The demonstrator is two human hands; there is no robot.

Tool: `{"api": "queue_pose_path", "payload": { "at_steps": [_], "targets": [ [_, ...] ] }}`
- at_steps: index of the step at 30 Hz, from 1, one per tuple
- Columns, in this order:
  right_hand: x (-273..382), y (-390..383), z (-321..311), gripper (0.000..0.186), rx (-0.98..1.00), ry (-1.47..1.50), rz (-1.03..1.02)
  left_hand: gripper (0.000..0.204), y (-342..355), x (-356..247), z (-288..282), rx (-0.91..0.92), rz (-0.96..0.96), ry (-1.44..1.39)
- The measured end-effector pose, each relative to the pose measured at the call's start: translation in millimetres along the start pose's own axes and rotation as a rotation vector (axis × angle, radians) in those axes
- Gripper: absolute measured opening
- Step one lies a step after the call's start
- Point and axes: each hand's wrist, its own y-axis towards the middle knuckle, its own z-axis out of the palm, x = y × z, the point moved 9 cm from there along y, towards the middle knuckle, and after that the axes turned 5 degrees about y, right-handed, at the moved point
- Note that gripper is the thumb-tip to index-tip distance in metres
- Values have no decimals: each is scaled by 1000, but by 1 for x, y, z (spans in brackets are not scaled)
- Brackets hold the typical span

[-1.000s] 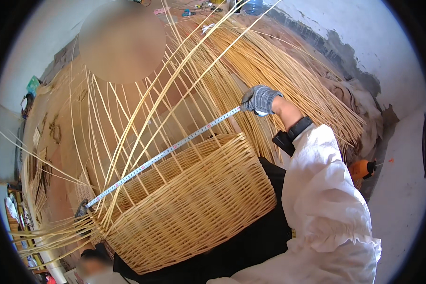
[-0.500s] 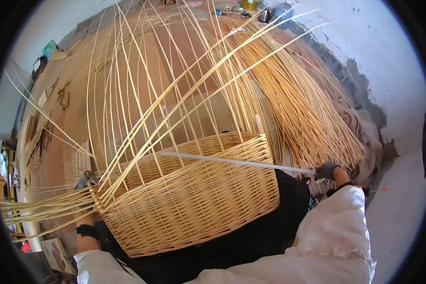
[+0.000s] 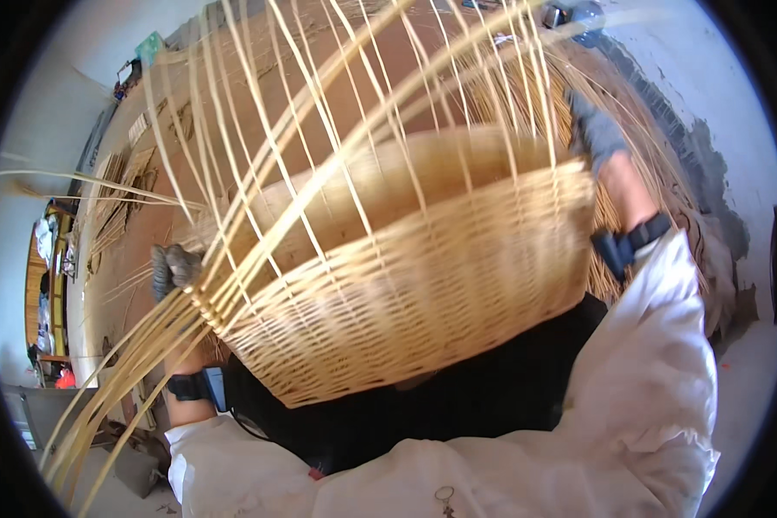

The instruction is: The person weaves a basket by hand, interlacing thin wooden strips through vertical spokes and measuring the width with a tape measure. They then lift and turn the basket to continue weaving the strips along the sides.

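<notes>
A rectangular woven wicker basket (image 3: 423,293), blurred by movement, is held tilted over my dark-covered lap (image 3: 406,401), with long pale stakes (image 3: 276,112) rising from its rim. My left hand (image 3: 176,272), in a grey knitted glove, is closed on its left end, beside a bunch of long loose rods (image 3: 112,388) that trail toward the lower left. My right hand (image 3: 596,129), also gloved and smeared by motion, is at the far right end of the basket, its fingertips partly hidden and seeming to grip it. The tape measure is not visible.
A large heap of loose rods (image 3: 656,207) lies at the right beside the rough wall (image 3: 734,147). A shelf (image 3: 47,285) with assorted items stands at the left. A dull brown floor (image 3: 224,86) with scattered bundles stretches beyond, with a blue water jug (image 3: 587,26) at the back.
The basket has been lifted up and away from me, its base higher in view. My right hand has left the tape measure, now out of sight, and moved up to the basket's right end.
</notes>
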Motion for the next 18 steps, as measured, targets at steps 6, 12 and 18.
{"api": "queue_pose_path", "payload": {
  "at_steps": [6, 12, 18],
  "targets": [
    [129, -5, -4, 25, -19, 212, -261, 48, -5, -44, 15, 36, -82, 31],
    [137, -41, -17, 25, -115, 228, -291, 55, -5, -49, -43, -57, -103, 414],
    [138, -36, -26, 26, -147, 311, -286, 44, -8, -62, -37, -87, 94, 166]
  ]
}}
